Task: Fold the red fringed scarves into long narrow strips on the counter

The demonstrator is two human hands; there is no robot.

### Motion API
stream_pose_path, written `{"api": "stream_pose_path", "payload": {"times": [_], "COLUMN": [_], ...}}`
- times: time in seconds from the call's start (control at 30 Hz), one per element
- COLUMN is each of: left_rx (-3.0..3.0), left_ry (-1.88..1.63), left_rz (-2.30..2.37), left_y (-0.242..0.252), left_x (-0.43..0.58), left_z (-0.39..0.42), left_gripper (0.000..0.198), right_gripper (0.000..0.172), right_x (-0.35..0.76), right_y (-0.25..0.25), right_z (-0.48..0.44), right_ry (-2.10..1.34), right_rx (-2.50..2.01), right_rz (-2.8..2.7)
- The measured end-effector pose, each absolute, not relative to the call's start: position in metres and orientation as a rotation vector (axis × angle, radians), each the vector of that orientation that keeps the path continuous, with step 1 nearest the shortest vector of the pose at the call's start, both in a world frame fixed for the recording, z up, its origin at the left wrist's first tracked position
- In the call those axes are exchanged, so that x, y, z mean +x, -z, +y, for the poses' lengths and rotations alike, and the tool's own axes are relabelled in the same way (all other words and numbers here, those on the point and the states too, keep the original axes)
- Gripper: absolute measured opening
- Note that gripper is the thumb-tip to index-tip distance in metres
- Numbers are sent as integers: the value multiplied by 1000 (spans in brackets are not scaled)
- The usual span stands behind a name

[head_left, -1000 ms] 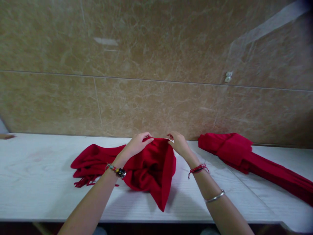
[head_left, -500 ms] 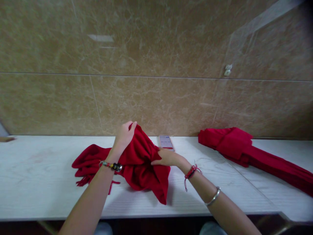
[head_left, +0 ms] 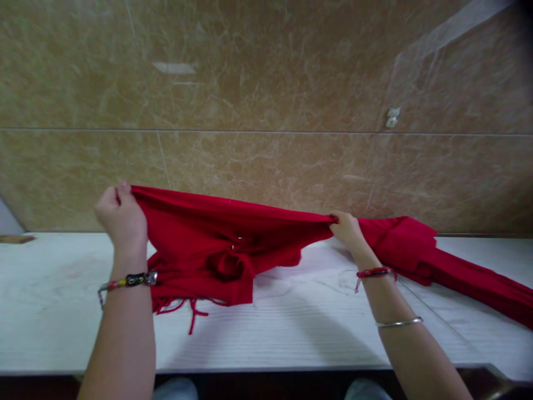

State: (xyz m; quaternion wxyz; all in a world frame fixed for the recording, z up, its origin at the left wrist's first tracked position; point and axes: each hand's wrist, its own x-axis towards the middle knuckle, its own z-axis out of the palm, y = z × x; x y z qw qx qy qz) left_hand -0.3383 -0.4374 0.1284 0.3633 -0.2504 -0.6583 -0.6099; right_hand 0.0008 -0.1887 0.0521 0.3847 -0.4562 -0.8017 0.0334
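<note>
A red fringed scarf is stretched between my two hands, its upper edge pulled nearly straight above the table. My left hand is closed on one upper corner, in front of the wall. The other end of that edge is gripped by my right hand, lower and to the right. Below the edge, the rest of the scarf hangs in folds and bunches on the table, with a hollow twist in the middle. Its fringe lies loose on the tabletop at the lower left.
A second red cloth, folded and long, lies along the right side of the white wood-grain table. Behind the table rises a brown marble-tiled wall with a small white fixture. A brown piece lies at the far left.
My hands have moved far apart, left hand leftward and right hand rightward and up. The bunched scarf is now spread out between them. The phone behind it has gone out of sight.
</note>
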Motion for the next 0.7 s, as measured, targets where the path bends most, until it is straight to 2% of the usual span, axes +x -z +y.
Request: {"api": "stream_pose_path", "payload": {"times": [0.1,0.2,0.3,0.4,0.57,0.63,0.7], "left_rx": [-608,-664,-679,-544,-265,-245,-256], "left_ry": [1551,1372,1210,1322,1658,1702,1633], "left_rz": [-1736,-1957,-2209,-2150,-1553,-1497,-1634], "left_y": [-129,-120,-106,-102,-130,-137,-130], "left_x": [-346,-346,-352,-364,-376,-378,-381], "left_z": [-445,-441,-435,-436,-457,-462,-461], "left_gripper": [33,33,29,26,24,27,29], "right_gripper": [36,34,28,21,19,21,22], "right_x": [18,22,23,29,55,60,59], "right_y": [-46,-41,-47,-66,-95,-93,-82], "right_z": [-176,-170,-172,-184,-209,-209,-201], "right_ry": [-123,-217,-460,-615,-195,0,108], "right_rx": [-1138,-1080,-936,-751,-815,-963,-1117], "right_rz": [-1885,-1747,-1669,-1592,-1407,-1421,-1511]}}
